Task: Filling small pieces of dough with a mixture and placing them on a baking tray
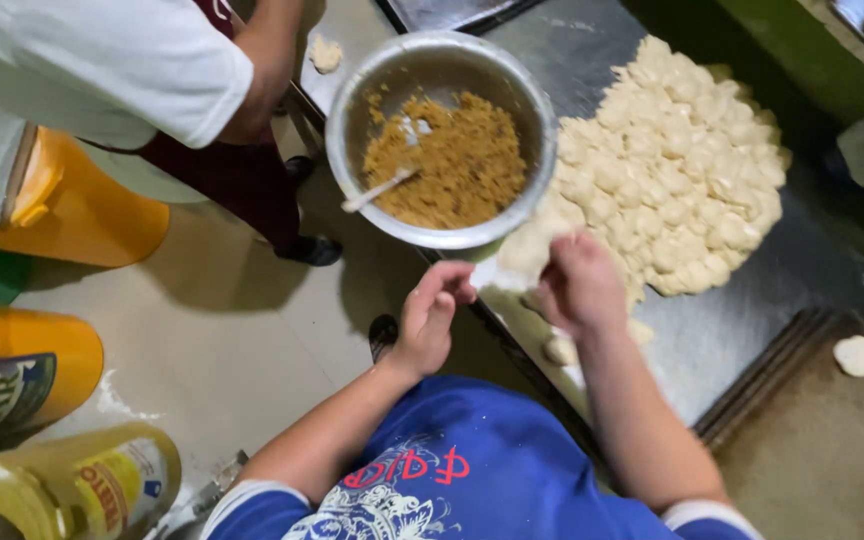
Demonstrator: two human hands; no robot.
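My left hand point(430, 318) and my right hand point(580, 288) both pinch a pale piece of dough point(522, 252), stretched between them just below a steel bowl point(352, 95). The bowl holds crumbly brown filling point(457, 165) with a spoon point(377, 190) resting in it. A big heap of small dough pieces point(682, 170) lies on the metal table point(752, 330) to the right of the bowl. Both hands hover at the table's near edge.
Another person in a white shirt point(102, 60) stands at the upper left. Orange and yellow containers point(22, 375) sit on the floor at left. A dark tray point(822, 450) with one flat dough disc point(857, 355) lies at lower right. Loose dough bits point(560, 350) lie near my right wrist.
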